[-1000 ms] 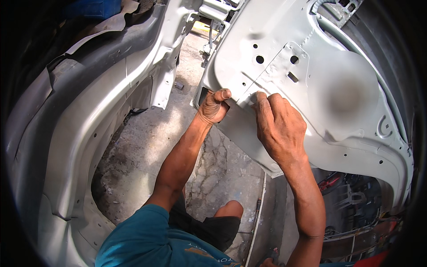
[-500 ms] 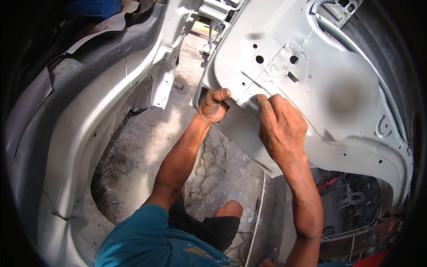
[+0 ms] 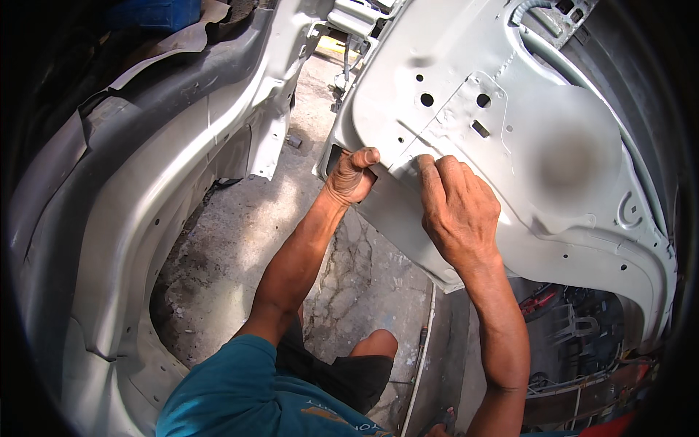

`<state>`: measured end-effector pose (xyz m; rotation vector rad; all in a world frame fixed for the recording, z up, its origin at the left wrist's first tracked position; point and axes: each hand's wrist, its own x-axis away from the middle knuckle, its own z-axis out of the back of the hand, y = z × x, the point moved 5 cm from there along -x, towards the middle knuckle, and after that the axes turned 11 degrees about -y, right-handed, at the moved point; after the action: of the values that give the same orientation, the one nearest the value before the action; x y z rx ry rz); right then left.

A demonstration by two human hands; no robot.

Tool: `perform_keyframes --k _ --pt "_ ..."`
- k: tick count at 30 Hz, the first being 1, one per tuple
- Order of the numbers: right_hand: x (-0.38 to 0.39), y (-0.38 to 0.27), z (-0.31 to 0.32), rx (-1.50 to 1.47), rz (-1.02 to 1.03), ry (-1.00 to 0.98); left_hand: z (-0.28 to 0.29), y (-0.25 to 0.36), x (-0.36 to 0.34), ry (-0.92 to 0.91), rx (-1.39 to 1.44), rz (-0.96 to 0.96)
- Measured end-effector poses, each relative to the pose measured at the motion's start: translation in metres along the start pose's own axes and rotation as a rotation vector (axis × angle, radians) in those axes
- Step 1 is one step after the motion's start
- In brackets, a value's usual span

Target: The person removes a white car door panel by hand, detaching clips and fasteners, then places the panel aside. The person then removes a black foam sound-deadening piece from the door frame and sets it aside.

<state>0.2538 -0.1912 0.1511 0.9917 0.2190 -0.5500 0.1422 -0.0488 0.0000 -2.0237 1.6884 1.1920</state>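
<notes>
Gap between car body (image 3: 138, 197) and left hand (image 3: 353, 176), door panel (image 3: 520, 178) blocking ahead

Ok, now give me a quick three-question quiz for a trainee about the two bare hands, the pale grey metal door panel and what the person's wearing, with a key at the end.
1. What is the left bare hand gripping?
A) the grey concrete floor
B) the edge of the pale grey metal door panel
C) the black cloth shorts

2. True or false: the right bare hand lies palm down with its fingers spread flat.

3. Fill in the colour: the person wears a ____ cloth shirt.

Key:
1. B
2. False; the right bare hand's fingers are bent, close together.
3. Teal
</notes>
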Motion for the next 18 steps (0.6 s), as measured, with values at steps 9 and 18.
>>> perform_keyframes --k 9,18 --pt "0.065 -0.009 0.001 -0.392 -0.147 0.12 0.022 -0.005 0.005 0.071 0.013 0.007" --pt "0.16 -0.061 -0.014 -0.673 -0.446 -0.07 0.028 -0.011 0.005 0.091 0.035 0.029"
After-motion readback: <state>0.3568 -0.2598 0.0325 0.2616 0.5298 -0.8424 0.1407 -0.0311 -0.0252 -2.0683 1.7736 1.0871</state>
